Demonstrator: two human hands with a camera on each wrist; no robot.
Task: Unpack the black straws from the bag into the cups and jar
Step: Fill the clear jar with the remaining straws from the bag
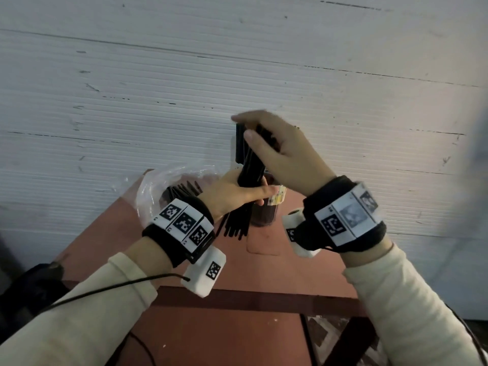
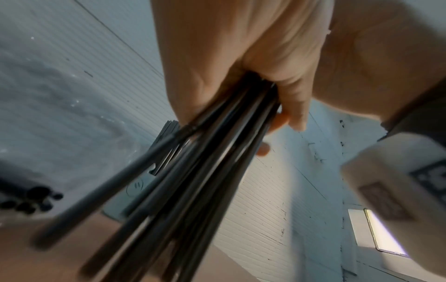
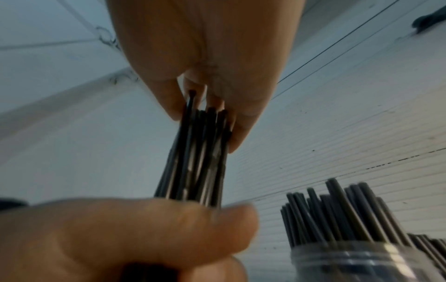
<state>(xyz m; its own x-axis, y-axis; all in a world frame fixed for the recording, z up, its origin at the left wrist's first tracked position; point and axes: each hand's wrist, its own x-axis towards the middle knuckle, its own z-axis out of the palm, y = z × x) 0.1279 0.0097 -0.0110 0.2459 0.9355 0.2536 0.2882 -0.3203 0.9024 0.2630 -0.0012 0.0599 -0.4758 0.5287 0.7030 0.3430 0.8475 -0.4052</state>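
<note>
The left hand point(image 1: 235, 192) sits nearest the head camera, fingers curled round the middle of a bundle of black straws point(image 1: 249, 165); the right hand point(image 1: 277, 149) is above it, thumb and fingertips pinching the bundle's upper ends; the bundle's long axis runs near upright, tilted slightly, directly over a clear container point(image 1: 264, 212) on the table point(image 1: 264, 326) (cup or jar, hard to tell); the straws look thin, glossy and uneven at the tips; more lie in the plastic bag point(image 1: 158, 188) left.
</note>
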